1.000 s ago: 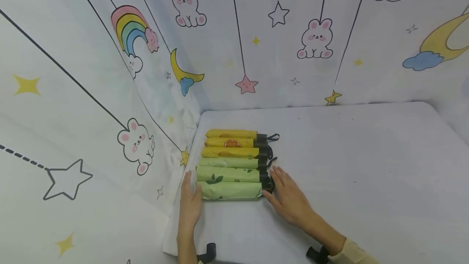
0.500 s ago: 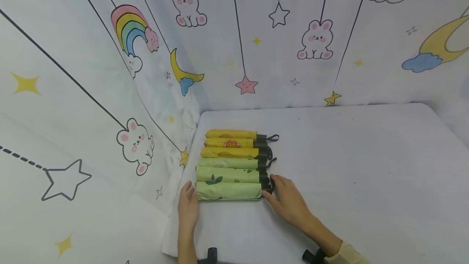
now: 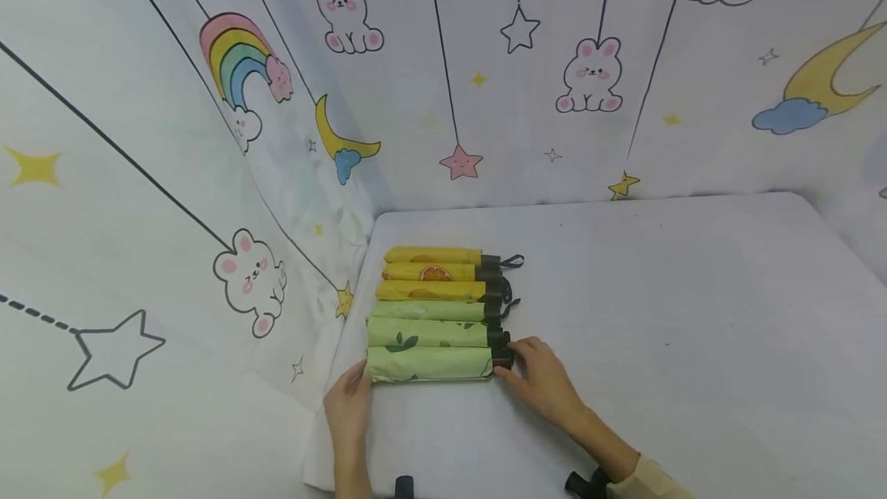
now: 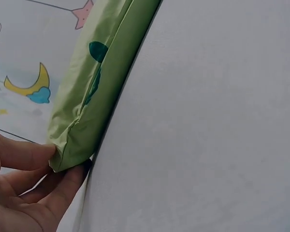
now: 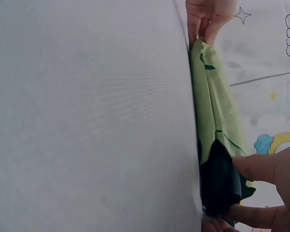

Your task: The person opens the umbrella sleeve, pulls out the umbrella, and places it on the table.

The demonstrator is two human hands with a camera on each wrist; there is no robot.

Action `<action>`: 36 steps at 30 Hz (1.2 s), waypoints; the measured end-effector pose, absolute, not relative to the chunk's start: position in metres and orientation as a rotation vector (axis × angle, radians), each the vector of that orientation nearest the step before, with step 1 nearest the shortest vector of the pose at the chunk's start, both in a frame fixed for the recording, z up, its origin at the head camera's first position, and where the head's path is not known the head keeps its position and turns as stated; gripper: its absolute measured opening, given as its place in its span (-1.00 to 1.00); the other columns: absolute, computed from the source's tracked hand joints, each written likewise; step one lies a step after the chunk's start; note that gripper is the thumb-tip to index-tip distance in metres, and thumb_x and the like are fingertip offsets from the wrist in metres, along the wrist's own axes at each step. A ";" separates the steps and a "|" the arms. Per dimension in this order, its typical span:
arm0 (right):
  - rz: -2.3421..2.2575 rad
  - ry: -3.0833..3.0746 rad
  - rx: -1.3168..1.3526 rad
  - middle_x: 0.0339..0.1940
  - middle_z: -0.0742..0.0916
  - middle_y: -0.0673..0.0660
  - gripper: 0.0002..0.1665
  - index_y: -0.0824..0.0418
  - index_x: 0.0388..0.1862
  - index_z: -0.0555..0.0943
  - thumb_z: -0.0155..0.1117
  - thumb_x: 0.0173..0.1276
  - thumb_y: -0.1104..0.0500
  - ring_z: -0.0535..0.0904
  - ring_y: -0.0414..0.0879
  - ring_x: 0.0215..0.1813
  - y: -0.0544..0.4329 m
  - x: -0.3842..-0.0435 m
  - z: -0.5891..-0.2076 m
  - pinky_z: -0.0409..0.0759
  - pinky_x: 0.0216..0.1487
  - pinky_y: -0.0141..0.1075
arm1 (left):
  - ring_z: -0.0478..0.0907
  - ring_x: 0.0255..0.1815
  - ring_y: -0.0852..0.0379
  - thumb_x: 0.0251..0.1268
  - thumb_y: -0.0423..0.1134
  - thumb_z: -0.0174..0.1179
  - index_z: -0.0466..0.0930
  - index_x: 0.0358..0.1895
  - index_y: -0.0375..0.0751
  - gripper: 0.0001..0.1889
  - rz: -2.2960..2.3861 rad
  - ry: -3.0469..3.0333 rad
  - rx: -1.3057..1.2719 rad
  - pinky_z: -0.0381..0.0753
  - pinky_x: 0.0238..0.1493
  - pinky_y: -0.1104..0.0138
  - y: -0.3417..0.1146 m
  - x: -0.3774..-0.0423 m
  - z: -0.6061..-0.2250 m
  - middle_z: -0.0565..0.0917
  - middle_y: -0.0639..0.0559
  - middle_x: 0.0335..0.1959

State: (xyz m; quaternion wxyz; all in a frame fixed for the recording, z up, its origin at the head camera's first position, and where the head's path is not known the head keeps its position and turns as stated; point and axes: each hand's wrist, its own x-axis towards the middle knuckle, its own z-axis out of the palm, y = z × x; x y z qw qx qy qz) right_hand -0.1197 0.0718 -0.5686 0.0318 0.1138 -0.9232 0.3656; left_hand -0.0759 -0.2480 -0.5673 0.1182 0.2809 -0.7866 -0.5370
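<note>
Several folded umbrellas lie side by side on the white table, their black handles all to the right. The nearest green umbrella has a pale green cover with dark leaf prints. My left hand pinches its left end; thumb and fingers show on the cover's tip in the left wrist view. At the other end, my right hand grips the black handle between thumb and fingers. Behind it lie another green umbrella, a third green umbrella and three yellow umbrellas, the middle yellow umbrella printed with an orange slice.
The white table stretches off to the right of the umbrellas. A white curtain with bunnies, stars and moons hangs along the left side and the back. Dark wrist straps show at the bottom edge of the head view.
My left hand's fingers have gone from straight beside the umbrella's end to pinching it, the hand drawing slightly nearer. The right fingers have drawn in around the handle. The umbrellas stay in their row.
</note>
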 end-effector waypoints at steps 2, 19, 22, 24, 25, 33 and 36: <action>1.138 -2.842 0.343 -0.01 0.72 0.18 -0.45 0.36 0.11 0.70 0.59 0.28 0.03 0.64 -0.01 -0.01 0.071 -0.121 -0.570 0.66 0.06 -0.05 | 0.62 0.27 -0.31 0.52 -0.27 0.23 0.68 0.23 -0.32 -0.67 -1.563 -2.282 0.851 0.58 0.32 -0.07 -0.248 -0.076 -0.569 0.67 -0.34 0.22; 1.366 -2.872 0.274 -0.24 0.77 -0.02 -0.54 0.23 -0.02 0.75 0.67 0.16 0.07 0.64 -0.25 -0.25 0.076 -0.130 -0.571 0.69 -0.17 -0.29 | 0.63 0.26 -0.28 0.44 -0.32 0.30 0.73 0.14 -0.33 -0.71 -1.576 -2.196 0.972 0.64 0.24 0.11 -0.247 -0.080 -0.574 0.68 -0.35 0.19; 1.451 -2.876 0.253 -0.27 0.79 -0.02 -0.53 0.24 -0.04 0.75 0.68 0.14 0.07 0.66 -0.25 -0.27 0.076 -0.132 -0.569 0.70 -0.19 -0.29 | 0.62 0.26 -0.30 0.44 -0.31 0.30 0.73 0.14 -0.35 -0.70 -1.583 -2.190 0.974 0.60 0.29 0.03 -0.247 -0.079 -0.574 0.68 -0.36 0.19; 1.495 -2.875 0.247 -0.30 0.78 -0.02 -0.53 0.25 -0.04 0.75 0.69 0.14 0.06 0.64 -0.24 -0.28 0.077 -0.133 -0.569 0.68 -0.22 -0.30 | 0.61 0.27 -0.30 0.43 -0.32 0.30 0.73 0.13 -0.36 -0.70 -1.583 -2.186 0.972 0.58 0.30 0.02 -0.247 -0.079 -0.573 0.68 -0.37 0.18; 1.510 -2.876 0.249 -0.31 0.77 -0.03 -0.53 0.25 -0.04 0.76 0.69 0.14 0.05 0.63 -0.23 -0.29 0.077 -0.133 -0.570 0.66 -0.23 -0.30 | 0.62 0.26 -0.30 0.42 -0.31 0.30 0.73 0.13 -0.35 -0.70 -1.575 -2.187 0.975 0.60 0.29 0.08 -0.247 -0.079 -0.573 0.68 -0.37 0.18; 1.794 -2.850 0.225 -0.04 0.82 0.11 -0.49 0.23 0.03 0.78 0.67 0.16 0.02 0.66 -0.14 -0.11 0.083 -0.136 -0.571 0.66 -0.13 -0.26 | 0.64 0.24 -0.30 0.42 -0.32 0.31 0.74 0.11 -0.36 -0.71 -1.577 -2.179 0.976 0.69 0.13 0.29 -0.247 -0.079 -0.573 0.69 -0.38 0.15; 1.921 -2.822 0.160 0.05 0.80 0.18 -0.49 0.23 0.04 0.79 0.67 0.17 0.00 0.71 -0.05 -0.03 0.084 -0.135 -0.568 0.71 -0.05 -0.20 | 0.62 0.26 -0.29 0.44 -0.33 0.30 0.73 0.13 -0.37 -0.71 -1.603 -2.168 0.979 0.68 0.13 0.34 -0.249 -0.080 -0.575 0.68 -0.38 0.18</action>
